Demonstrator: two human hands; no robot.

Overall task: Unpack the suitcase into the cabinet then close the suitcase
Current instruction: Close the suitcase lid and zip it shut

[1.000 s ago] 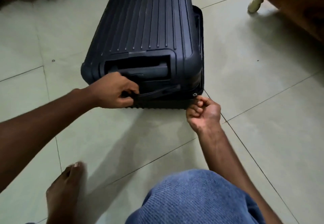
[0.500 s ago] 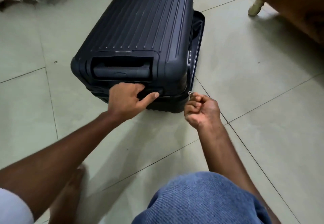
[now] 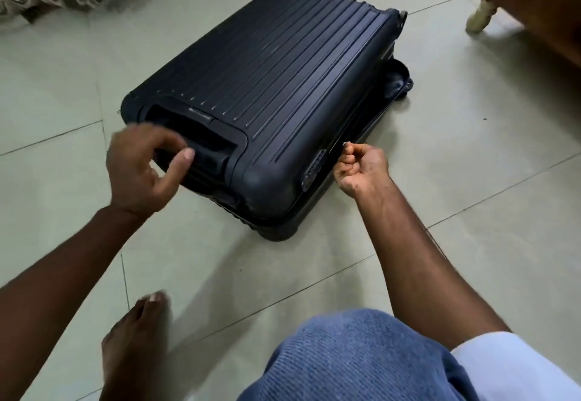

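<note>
On the floor, suitcase (image 3: 276, 99) between left hand (image 3: 141, 168), right hand (image 3: 361, 169) pinching zipper pull (image 3: 345, 144)

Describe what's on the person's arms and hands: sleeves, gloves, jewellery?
Both hands are bare: no gloves, rings or watch on the left hand or the right hand. Both forearms are uncovered to the frame edge, except for a pale white sleeve at the lower right, on the right upper arm. No left sleeve is in view. Fingers show short, unpainted nails.

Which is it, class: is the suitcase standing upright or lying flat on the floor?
Lying flat. The suitcase rests on the floor with its ribbed shell facing up and a wheel sticking out sideways at the far end.
</note>
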